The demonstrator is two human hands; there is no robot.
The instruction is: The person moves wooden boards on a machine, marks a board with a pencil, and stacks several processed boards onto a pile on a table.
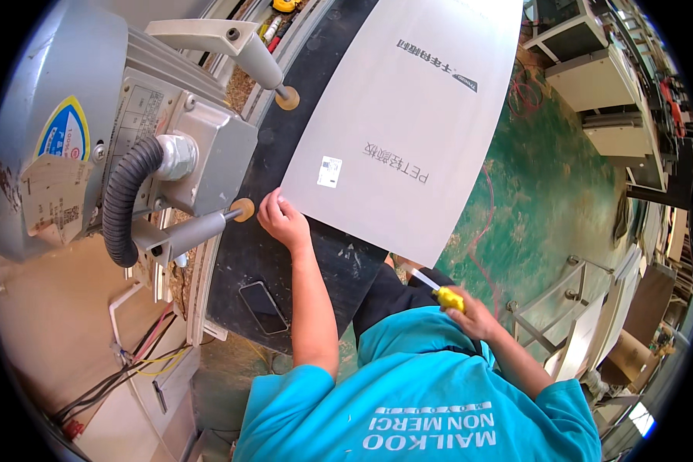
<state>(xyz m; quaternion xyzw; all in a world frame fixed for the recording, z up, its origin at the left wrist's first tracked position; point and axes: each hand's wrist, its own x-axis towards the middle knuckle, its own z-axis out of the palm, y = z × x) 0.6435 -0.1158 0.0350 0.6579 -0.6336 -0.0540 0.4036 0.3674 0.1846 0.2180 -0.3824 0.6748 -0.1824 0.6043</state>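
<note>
Black tabletop (327, 258), panel (393, 131) against left hand (285, 223)

panel (362, 100), upper centre: smooth, satin | tool handle (450, 299): glossy plastic | corrugated conduit (119, 204), left: matt plastic | motor housing (77, 46), upper left: painted metal | phone (264, 308): glossy glass | T-shirt (323, 408): matt cloth
</note>
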